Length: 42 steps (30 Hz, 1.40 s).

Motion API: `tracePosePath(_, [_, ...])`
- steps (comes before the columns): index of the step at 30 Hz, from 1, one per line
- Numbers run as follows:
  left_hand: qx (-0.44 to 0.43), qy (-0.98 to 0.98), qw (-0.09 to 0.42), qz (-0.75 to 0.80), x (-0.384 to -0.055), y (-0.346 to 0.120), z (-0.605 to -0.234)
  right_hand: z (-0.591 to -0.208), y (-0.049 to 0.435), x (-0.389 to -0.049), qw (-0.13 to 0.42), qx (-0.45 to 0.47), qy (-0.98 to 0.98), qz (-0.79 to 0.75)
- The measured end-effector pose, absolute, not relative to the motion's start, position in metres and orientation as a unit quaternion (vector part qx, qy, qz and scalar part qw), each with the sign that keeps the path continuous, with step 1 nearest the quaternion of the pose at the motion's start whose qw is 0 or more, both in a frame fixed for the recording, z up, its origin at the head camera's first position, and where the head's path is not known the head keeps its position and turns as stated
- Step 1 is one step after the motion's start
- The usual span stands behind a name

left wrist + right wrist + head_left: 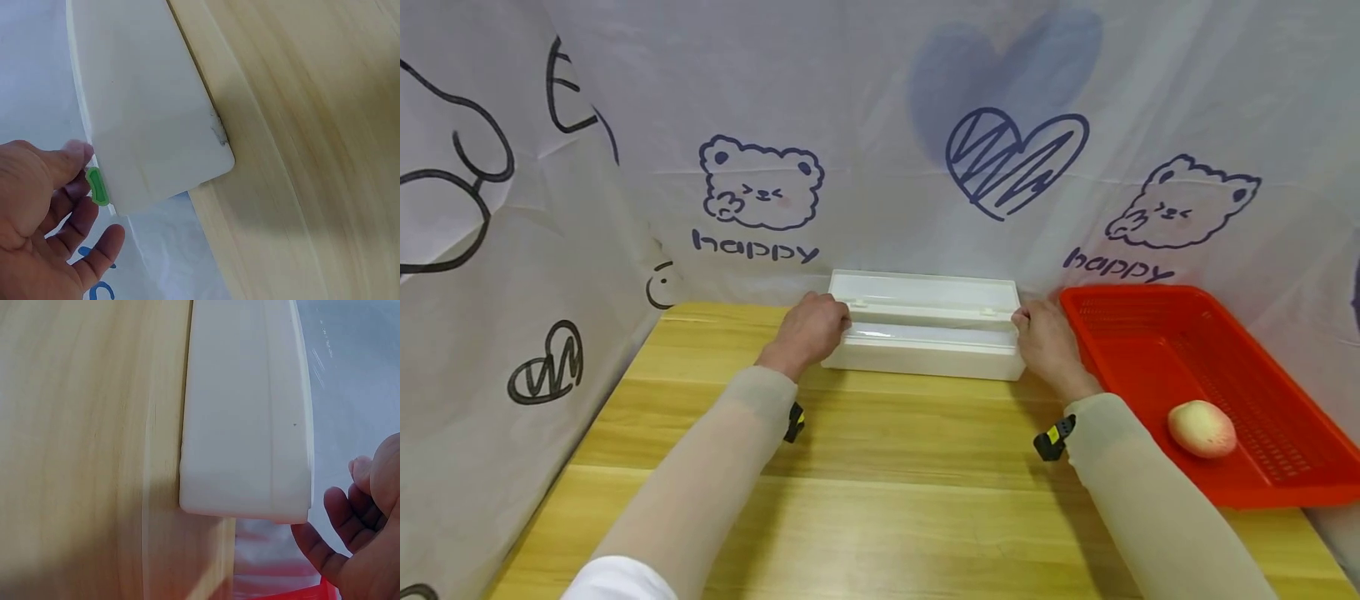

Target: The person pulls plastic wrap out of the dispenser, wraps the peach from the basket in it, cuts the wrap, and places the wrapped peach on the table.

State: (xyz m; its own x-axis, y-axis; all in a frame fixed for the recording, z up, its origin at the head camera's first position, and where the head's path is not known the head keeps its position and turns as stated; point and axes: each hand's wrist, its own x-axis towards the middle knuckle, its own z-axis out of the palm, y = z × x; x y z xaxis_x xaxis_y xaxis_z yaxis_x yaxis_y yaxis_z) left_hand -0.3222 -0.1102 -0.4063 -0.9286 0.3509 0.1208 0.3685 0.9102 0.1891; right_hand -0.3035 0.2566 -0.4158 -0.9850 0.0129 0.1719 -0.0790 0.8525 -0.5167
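Note:
A long white cling film dispenser [925,360] lies near the table's back edge, its lid [925,290] raised behind it. A glossy clear strip of cling film [917,333] runs along its opening between both hands. At the left end my left hand [812,329] pinches with thumb and index finger at the film's edge. A small green piece [97,186] shows beside these fingers in the left wrist view. At the right end my right hand [1047,342] pinches likewise, one finger reaching the box's lower corner [297,519]. The film inside each pinch is mostly hidden.
A red plastic basket [1157,312] stands on the right side of the table [880,500], close to my right forearm. Inside it rests a yellowish-pink peach [1201,429]. A printed white curtain [880,125] hangs right behind the table and along its left side.

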Motion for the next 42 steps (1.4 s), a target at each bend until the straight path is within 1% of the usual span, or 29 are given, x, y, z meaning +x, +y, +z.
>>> tracePosePath(10, [-0.172, -0.977, 0.068, -0.102, -0.328, -0.109, -0.391, -0.406, 0.254, -0.308, 0.073, -0.002, -0.965, 0.253])
tracePosePath(14, [-0.168, -0.976, 0.068, -0.121, -0.329, -0.108, -0.379, -0.394, 0.252, -0.309, 0.082, -0.003, -0.966, 0.243])
tracePosePath(21, [-0.159, -0.975, 0.055, -0.146, -0.330, -0.110, -0.356, -0.372, 0.252, -0.307, 0.084, -0.015, -0.963, 0.255])
tracePosePath(29, [-0.161, -0.969, 0.073, -0.171, -0.324, -0.113, -0.333, -0.348, 0.247, -0.298, 0.095, -0.042, -0.951, 0.291])
tracePosePath(38, [-0.167, -0.961, 0.099, -0.196, -0.309, -0.114, -0.310, -0.328, 0.249, -0.290, 0.134, -0.039, -0.948, 0.285])
tracePosePath(42, [-0.167, -0.958, 0.115, -0.203, -0.306, -0.113, -0.301, -0.319, 0.250, -0.286, 0.163, -0.033, -0.944, 0.285])
